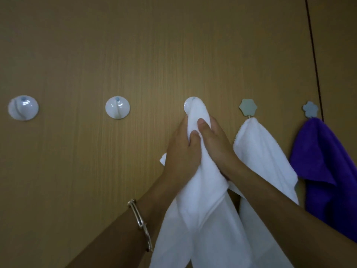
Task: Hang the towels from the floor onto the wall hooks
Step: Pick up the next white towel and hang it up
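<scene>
A white towel [202, 206] is bunched at its top over a round white wall hook [188, 106], and the rest of it hangs down. My left hand [181, 149] grips the towel from the left, just below the hook. My right hand [214, 140] grips it from the right, thumb on the front of the cloth. Two bare round white hooks are fixed on the wall further left: one in the middle [117, 107], one at the far left [23, 107].
To the right, a second white towel [262, 155] hangs from a grey flower-shaped hook [248, 107]. A purple towel [326, 171] hangs from a blue flower-shaped hook [310, 109]. The wall is a tan wood-grain panel [116, 45]. A dark seam [313, 55] runs down at the right.
</scene>
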`<act>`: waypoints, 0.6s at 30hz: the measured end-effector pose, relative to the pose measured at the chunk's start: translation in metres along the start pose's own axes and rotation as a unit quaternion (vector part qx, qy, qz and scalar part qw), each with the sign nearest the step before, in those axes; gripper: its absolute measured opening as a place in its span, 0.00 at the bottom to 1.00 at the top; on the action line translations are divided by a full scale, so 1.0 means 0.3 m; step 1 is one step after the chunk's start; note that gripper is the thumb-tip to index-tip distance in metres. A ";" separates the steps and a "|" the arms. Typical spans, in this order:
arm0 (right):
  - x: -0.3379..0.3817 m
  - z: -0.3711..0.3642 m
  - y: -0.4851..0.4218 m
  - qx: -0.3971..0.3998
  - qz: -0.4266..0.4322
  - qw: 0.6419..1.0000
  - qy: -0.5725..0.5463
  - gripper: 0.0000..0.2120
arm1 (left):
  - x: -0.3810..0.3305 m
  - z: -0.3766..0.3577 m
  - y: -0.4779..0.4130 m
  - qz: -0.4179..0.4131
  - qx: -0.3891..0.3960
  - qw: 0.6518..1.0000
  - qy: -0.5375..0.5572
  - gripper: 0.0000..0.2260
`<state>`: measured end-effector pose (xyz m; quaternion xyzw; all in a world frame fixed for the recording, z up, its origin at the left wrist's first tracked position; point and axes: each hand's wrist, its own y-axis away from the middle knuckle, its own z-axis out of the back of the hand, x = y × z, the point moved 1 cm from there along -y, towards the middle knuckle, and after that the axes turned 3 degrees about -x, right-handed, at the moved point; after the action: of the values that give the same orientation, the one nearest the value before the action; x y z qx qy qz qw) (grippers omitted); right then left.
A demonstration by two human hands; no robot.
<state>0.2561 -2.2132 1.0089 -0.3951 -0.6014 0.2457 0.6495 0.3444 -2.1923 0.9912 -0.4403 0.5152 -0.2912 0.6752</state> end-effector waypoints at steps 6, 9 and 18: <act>-0.030 -0.019 0.075 -0.030 0.002 0.999 0.015 0.23 | 0.013 0.011 0.058 0.019 0.001 0.999 -0.028 0.21; -0.037 -0.020 0.132 -0.042 0.012 0.999 0.027 0.23 | 0.036 0.005 0.096 0.034 0.002 0.999 -0.031 0.22; -0.115 -0.009 0.275 -0.036 0.017 0.995 0.095 0.32 | 0.124 -0.004 0.236 -0.013 -0.026 0.998 -0.060 0.33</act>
<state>0.2663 -2.1943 0.9220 -0.4500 -0.5390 0.1963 0.6845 0.3502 -2.1928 0.9115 -0.4812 0.4755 -0.2595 0.6892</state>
